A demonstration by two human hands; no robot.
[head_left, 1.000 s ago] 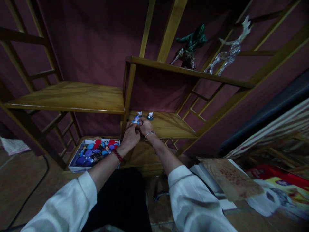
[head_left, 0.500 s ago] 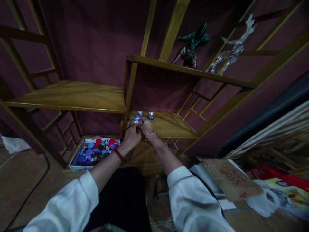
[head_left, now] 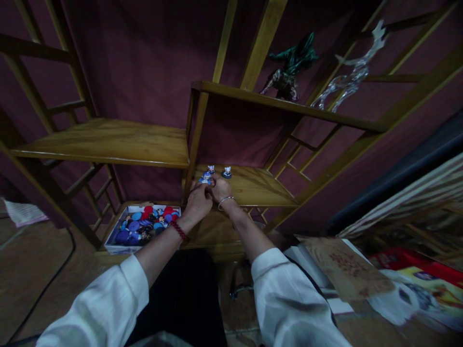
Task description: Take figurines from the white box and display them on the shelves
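A small blue-haired figurine (head_left: 205, 178) is held between my two hands at the front left of the lower right shelf (head_left: 253, 188). My left hand (head_left: 197, 200) has its fingers closed round the lower part of it. From the right, my right hand (head_left: 219, 189) grips its side; the fingertips are partly hidden. Two small white-headed figurines stand on the shelf just beyond: one figurine (head_left: 211, 169) right behind the held one, the other figurine (head_left: 226, 172) on a dark round base to the right.
A box (head_left: 125, 249) full of red, blue and purple figurines sits low on the left. Above, a green hooded figure (head_left: 291, 67) and a clear deer ornament (head_left: 349, 79) stand on the upper shelf. A wooden post (head_left: 197, 140) rises beside my left hand. Cardboard (head_left: 343, 270) and bags lie at right.
The view has shifted very slightly. Both hands stay round the blue-haired figurine in nearly the same place, and the other figurines have not moved.
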